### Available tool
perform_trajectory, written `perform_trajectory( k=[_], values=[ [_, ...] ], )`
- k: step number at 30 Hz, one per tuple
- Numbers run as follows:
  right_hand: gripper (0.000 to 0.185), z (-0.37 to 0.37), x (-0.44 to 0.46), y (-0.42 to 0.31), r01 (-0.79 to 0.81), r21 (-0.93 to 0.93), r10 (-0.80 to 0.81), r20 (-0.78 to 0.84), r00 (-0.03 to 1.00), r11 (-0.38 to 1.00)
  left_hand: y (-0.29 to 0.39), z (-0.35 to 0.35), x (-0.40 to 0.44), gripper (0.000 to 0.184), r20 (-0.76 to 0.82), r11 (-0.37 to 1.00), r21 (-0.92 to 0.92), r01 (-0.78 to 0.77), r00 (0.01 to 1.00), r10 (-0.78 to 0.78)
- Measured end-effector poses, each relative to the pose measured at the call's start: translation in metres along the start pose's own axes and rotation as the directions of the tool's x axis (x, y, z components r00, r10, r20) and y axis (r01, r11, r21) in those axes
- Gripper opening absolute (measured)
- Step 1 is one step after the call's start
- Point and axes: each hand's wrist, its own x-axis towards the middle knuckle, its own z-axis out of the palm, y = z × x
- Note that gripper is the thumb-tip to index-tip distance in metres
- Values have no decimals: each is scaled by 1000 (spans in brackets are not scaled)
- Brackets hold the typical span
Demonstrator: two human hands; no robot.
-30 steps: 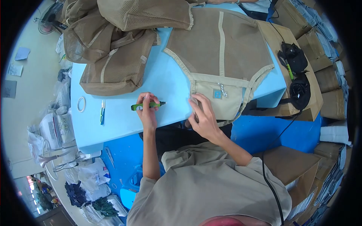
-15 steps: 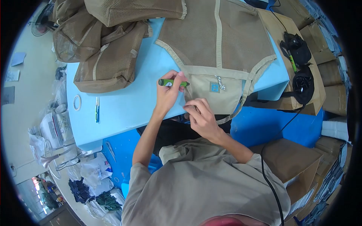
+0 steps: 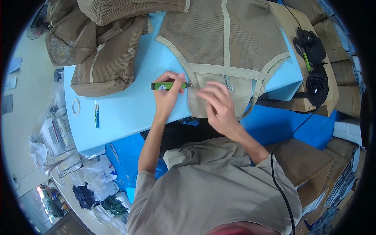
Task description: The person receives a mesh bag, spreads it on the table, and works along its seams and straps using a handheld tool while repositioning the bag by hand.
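A green marker pen (image 3: 164,85) with black ends is gripped in my left hand (image 3: 168,92), its thin dark tip pointing right at the edge strap of a beige mesh bag (image 3: 203,43). The bag lies spread over the light-blue table, its plain fabric section toward me. My right hand (image 3: 221,107) hovers over that fabric section, fingers apart and slightly blurred, with nothing seen in it. It hides the patch there; a twisted grey-and-white cord (image 3: 228,83) shows beyond the fingers.
More brown mesh bags (image 3: 105,62) are piled at the table's (image 3: 117,113) upper left. A white ring (image 3: 76,107) and small thread snips (image 3: 96,113) lie at left. Black gear with a cable (image 3: 316,84) rests on a cardboard box at right. Plastic bags (image 3: 98,176) sit on the floor.
My left hand with the marker has shifted slightly left. The right hand has risen up and right over the bag, its fingers opening and now covering the patch.
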Motion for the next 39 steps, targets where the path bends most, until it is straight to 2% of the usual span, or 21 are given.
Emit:
perform_trajectory(
  k=[2,3,6,12,16,21,23,26,33,39],
  values=[
    [35,3,6,6,-47,-111,48,6,999,993,1,0,4,27,8,998,-37,60,998,-59],
    [34,5,4,10,-41,-140,53,88,995,989,3,1,6,27,9,998,-36,60,998,-60],
    [34,8,1,10,-13,-199,37,118,992,980,7,7,11,29,-20,993,1,116,993,-115],
    [31,4,4,7,-44,-209,75,142,987,977,0,18,7,32,-66,998,8,68,995,-68],
    [30,1,8,10,-36,-217,77,182,980,975,-5,21,7,32,-68,991,132,4,998,5],
    [32,12,-3,13,-27,-235,39,45,998,972,-9,19,7,31,-51,979,197,-49,997,60],
    [34,14,-5,15,-14,-241,28,53,998,970,-13,16,8,28,-53,972,210,-102,992,115],
    [36,12,-6,17,20,-261,1,78,997,965,-9,17,6,27,-67,978,205,-36,996,50],
    [39,14,-6,19,59,-309,-37,78,996,949,-9,17,6,29,-30,977,201,-75,996,82],
    [39,18,-7,22,58,-313,-40,63,997,948,-4,21,5,30,-28,977,214,-11,999,17]
  ],
)
